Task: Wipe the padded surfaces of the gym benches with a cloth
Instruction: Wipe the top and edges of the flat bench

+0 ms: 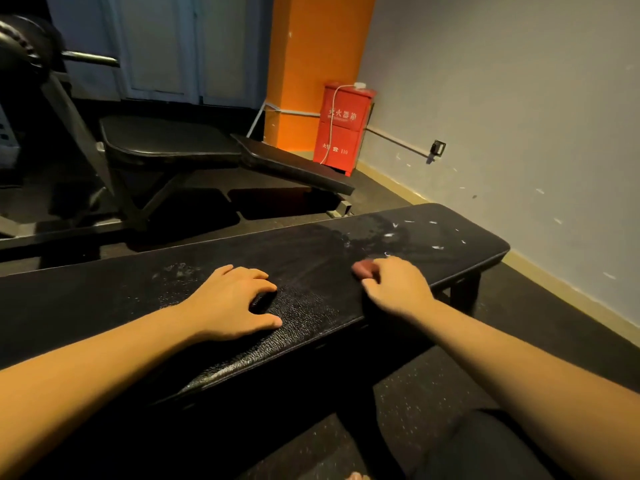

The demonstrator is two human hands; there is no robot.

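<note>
A flat black padded bench runs across the middle of the view, its pad streaked with damp marks and white flecks toward the right end. My left hand rests on the pad with fingers spread. My right hand grips a small pinkish cloth, pressed onto the pad near its middle; most of the cloth is hidden under the fingers. A second black bench, with an inclined pad, stands behind on the left.
A red fire-extinguisher cabinet stands against the orange pillar at the back. A grey wall runs along the right. A barbell rack with plates is at the far left. Dark speckled rubber floor lies below.
</note>
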